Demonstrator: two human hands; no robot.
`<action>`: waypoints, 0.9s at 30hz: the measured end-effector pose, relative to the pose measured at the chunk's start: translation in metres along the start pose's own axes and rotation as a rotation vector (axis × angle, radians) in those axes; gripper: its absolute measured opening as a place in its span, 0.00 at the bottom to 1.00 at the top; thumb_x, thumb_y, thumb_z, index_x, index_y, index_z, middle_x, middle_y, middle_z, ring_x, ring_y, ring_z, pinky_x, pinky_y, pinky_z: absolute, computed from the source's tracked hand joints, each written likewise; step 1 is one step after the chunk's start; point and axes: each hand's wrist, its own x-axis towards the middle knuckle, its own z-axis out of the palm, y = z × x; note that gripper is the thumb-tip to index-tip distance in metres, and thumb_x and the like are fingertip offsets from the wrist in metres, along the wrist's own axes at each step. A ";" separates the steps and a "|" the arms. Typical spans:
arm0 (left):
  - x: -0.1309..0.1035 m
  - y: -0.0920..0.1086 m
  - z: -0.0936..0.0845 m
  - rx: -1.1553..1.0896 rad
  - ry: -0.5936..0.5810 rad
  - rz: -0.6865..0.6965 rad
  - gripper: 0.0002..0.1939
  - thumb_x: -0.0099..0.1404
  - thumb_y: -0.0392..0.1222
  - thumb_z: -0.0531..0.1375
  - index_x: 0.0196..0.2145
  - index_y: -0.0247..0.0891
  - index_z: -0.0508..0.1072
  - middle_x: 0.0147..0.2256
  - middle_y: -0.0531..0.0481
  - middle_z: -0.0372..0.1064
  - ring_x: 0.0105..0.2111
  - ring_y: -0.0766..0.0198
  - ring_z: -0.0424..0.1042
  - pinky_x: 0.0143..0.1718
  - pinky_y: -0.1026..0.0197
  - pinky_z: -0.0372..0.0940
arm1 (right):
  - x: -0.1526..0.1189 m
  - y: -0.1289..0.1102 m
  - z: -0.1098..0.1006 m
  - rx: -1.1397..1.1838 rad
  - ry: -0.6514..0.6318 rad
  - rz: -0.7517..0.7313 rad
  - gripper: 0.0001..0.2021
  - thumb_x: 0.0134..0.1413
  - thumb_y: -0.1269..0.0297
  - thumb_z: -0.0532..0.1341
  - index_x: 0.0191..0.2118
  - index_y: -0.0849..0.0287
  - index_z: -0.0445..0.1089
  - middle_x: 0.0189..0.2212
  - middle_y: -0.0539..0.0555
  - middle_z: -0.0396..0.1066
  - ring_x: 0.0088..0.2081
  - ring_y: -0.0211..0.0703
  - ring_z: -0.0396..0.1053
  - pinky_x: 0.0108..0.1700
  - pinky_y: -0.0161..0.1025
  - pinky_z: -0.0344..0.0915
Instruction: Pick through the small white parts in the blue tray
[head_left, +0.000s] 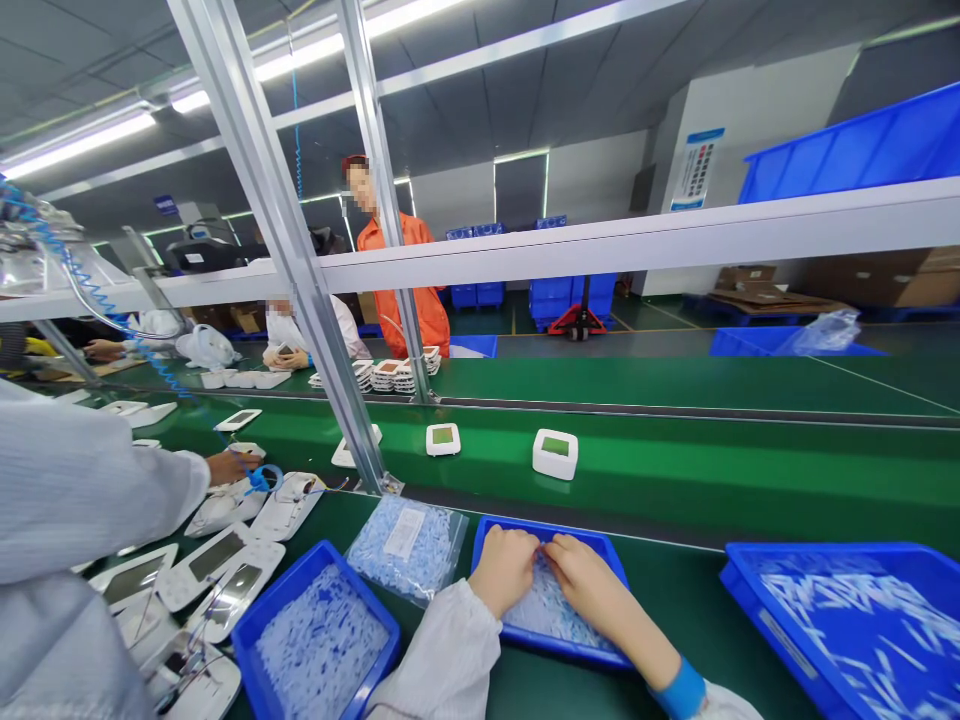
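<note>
Over a shallow blue tray (555, 645) of small pale pieces, my left hand (508, 570) and my right hand (589, 582) meet with fingertips almost touching. Each hand is closed in a pinch. Whatever lies between the fingertips is too small to make out. A blue band (679, 690) circles my right wrist. Behind my left wrist lies a clear plastic bag (431, 535) full of light-blue pieces, with a white label. To its left stands another blue tray (375, 672) holding similar small pieces.
A larger blue bin (772, 625) at right holds white strips. At left, a co-worker's sleeve (82, 490) reaches over white device housings (225, 590) with loose wires. White units (555, 455) sit on the green conveyor (675, 470). A metal post (300, 270) rises ahead.
</note>
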 end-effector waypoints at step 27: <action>0.000 0.009 -0.004 -0.384 0.194 -0.208 0.11 0.60 0.35 0.52 0.34 0.42 0.74 0.34 0.52 0.75 0.33 0.62 0.71 0.36 0.61 0.61 | 0.001 -0.015 -0.011 0.596 0.240 0.066 0.13 0.60 0.61 0.50 0.36 0.59 0.70 0.35 0.56 0.72 0.37 0.44 0.68 0.40 0.37 0.63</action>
